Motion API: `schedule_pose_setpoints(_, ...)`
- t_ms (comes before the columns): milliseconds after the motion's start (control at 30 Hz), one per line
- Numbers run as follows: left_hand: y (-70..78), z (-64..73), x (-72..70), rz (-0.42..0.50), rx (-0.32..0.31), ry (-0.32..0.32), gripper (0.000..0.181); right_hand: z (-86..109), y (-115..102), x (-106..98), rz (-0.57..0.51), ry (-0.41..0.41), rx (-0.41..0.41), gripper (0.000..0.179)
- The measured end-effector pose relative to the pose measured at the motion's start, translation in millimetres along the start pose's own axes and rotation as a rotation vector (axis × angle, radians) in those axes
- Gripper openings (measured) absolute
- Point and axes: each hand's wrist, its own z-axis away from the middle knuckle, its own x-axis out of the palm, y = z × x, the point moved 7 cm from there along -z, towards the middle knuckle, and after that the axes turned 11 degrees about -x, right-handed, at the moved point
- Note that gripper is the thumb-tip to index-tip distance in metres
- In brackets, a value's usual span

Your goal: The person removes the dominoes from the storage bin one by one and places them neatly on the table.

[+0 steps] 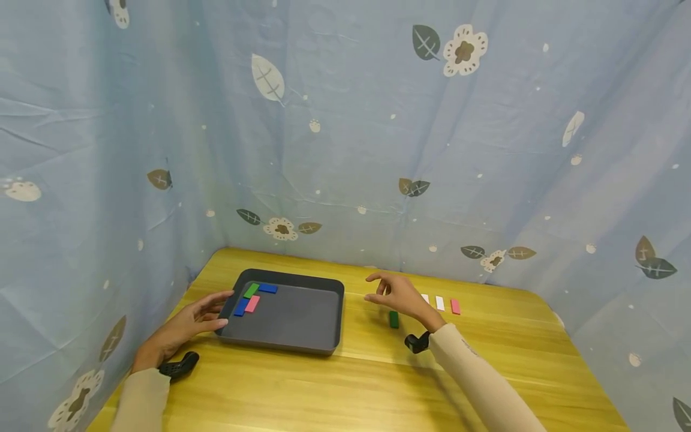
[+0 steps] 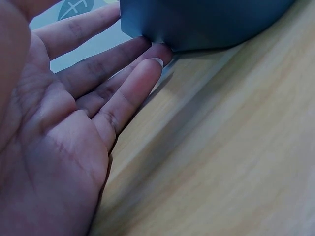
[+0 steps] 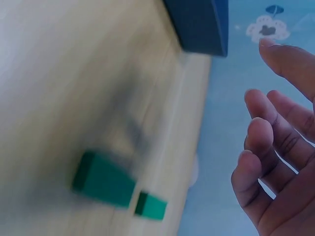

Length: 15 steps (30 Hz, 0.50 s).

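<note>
My left hand (image 1: 189, 324) is at the left wall of a dark grey rectangular tray (image 1: 281, 345). In the left wrist view its fairly straight fingers (image 2: 130, 88) touch the tray's outer side (image 2: 197, 24). Inside the tray's left part lie a green block (image 1: 251, 291), a pink block (image 1: 252, 303) and two blue blocks (image 1: 268, 288). My right hand (image 1: 399, 294) hovers right of the tray, fingers loosely bent, holding nothing. Below it lies a dark green block (image 1: 394, 319). The right wrist view shows two green blocks (image 3: 106, 179) on the table, apart from the hand.
Right of my right hand, two white blocks (image 1: 439, 303) and a pink block (image 1: 456, 306) lie in a row on the yellow wooden table (image 1: 259, 390). A light blue patterned curtain (image 1: 351, 150) hangs behind the table and along its sides.
</note>
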Motion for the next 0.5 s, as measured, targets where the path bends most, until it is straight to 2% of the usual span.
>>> schedule_pose_setpoints(233, -1.7, -2.0, 0.1, 0.032, -0.008, -0.006, 0.071, -29.2, -21.7, 10.5, -0.027, -0.007, -0.053, 0.042)
schedule_pose_setpoints(500, 0.3, -0.1, -0.3, 0.033, 0.004, 0.006, 0.069, -58.5, -44.8, 32.1, -0.036, -0.036, -0.093, 0.044)
